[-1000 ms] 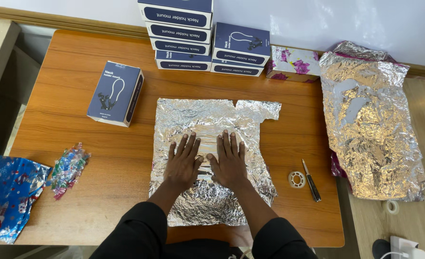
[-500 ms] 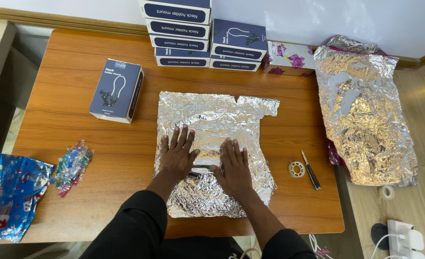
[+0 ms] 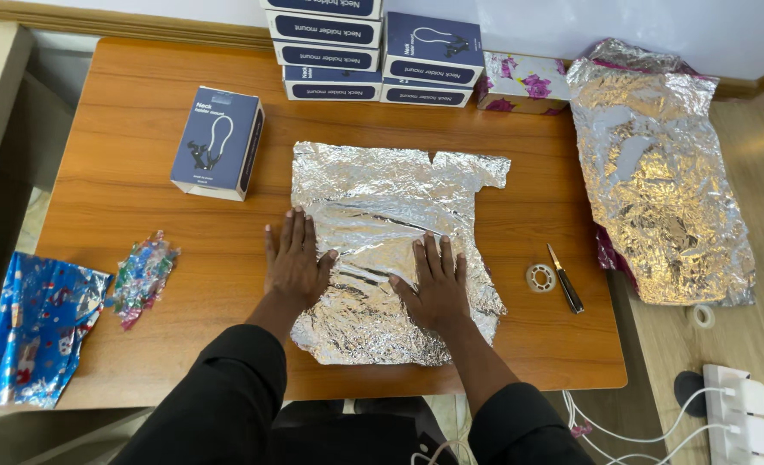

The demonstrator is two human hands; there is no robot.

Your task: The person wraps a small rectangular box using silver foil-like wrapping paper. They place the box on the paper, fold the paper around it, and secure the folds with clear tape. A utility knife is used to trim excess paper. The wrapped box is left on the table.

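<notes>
— Hands first: where are they on the foil?

— Both lie flat, palms down, fingers spread and gripping nothing. The left hand (image 3: 294, 263) sits at the left edge of the crinkled foil sheet (image 3: 391, 232), half on the wooden table (image 3: 141, 327). The right hand (image 3: 438, 280) presses the sheet's lower right part.

— And a second ago?

— They lay side by side, nearly touching, at the middle of the sheet. Since then they have slid apart, the left one going further, out to the border. It reads as a smoothing stroke, from the centre outward.

— Is the sheet flatter for it?

— Somewhat, judging by the band between the hands; the near edge is still crumpled, and the torn notch at the top edge is unchanged. The sheet lies at the table's centre, as before.

— Anything else shifted?

— Nothing on the table. The single blue box (image 3: 218, 142) stands off the sheet's upper left, the tape roll (image 3: 540, 277) and small knife (image 3: 565, 279) to its right, all untouched. Only the camera has tilted down a little.
</notes>
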